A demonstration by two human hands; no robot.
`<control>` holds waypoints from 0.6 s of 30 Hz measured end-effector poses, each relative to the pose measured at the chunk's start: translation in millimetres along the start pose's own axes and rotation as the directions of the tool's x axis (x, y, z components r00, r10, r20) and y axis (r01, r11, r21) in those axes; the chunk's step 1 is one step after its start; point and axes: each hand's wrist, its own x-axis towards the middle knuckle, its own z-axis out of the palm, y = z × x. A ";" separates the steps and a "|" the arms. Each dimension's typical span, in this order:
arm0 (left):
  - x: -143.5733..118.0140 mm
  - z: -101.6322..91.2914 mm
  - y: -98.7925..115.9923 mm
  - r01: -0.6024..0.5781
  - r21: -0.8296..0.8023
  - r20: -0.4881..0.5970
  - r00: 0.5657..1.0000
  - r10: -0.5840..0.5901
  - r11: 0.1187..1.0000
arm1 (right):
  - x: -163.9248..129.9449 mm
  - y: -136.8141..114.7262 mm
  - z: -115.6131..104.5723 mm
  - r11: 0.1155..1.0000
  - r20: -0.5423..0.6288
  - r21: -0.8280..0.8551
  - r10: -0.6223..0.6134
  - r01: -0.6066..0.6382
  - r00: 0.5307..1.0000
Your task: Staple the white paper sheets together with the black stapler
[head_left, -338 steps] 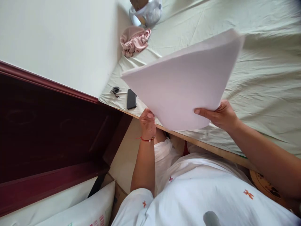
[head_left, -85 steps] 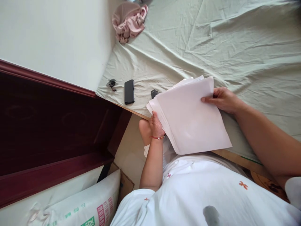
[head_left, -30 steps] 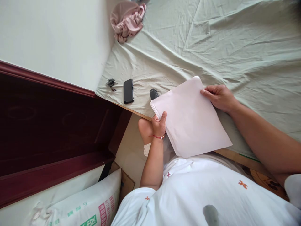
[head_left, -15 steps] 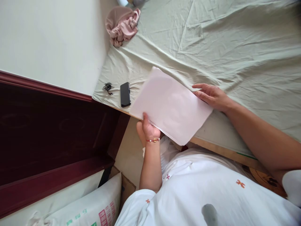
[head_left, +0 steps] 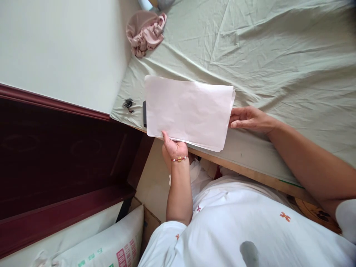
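A small stack of white paper sheets (head_left: 189,111) is tilted over the edge of the cloth-covered surface, its layers showing slightly fanned along the right and lower edges. My left hand (head_left: 175,147), with a beaded red bracelet at the wrist, grips the lower left edge, thumb on top and fingers hidden underneath. At the right edge is my right hand (head_left: 250,118), its fingers stretched out and thumb apart; the fingertips meet or go just behind the paper's edge. A black phone (head_left: 144,114) lies partly covered from view by the sheets.
A wrinkled pale green cloth (head_left: 272,48) covers the surface. Small dark keys or a cable (head_left: 128,104) lie near the wall, with a crumpled pink fabric piece (head_left: 146,33) farther back. Dark red wooden panelling (head_left: 63,155) stands left, above a printed white sack (head_left: 111,241).
The paper stack has turned so its long edge runs nearly level, and shifted left, now hiding most of the phone. My right hand has moved slightly down beside its right edge.
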 end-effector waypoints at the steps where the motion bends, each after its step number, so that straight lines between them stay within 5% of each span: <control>1: -3.1 0.7 -2.4 0.013 -0.047 -0.017 1.000 -0.013 0.999 | 1.2 2.1 0.7 1.000 -0.002 0.006 -0.023 0.023 1.000; 6: -12.4 -17.4 -5.8 0.055 -0.117 0.002 0.998 -0.055 0.992 | 6.0 9.7 2.9 0.981 -0.250 0.003 -0.189 0.196 0.950; 9: -11.1 -38.2 0.3 -0.061 -0.082 0.082 0.994 0.068 0.995 | 6.4 9.3 1.4 0.960 -0.376 -0.015 -0.264 0.279 0.888; 13: -6.9 -57.8 5.8 -0.241 0.105 0.126 0.966 0.227 0.965 | 4.6 7.0 1.7 0.945 -0.400 0.004 -0.297 0.326 0.867; 18: -3.6 -69.7 -5.8 -0.266 0.264 0.103 0.963 0.247 0.927 | 0.4 6.9 2.0 0.957 -0.353 0.021 -0.262 0.288 0.898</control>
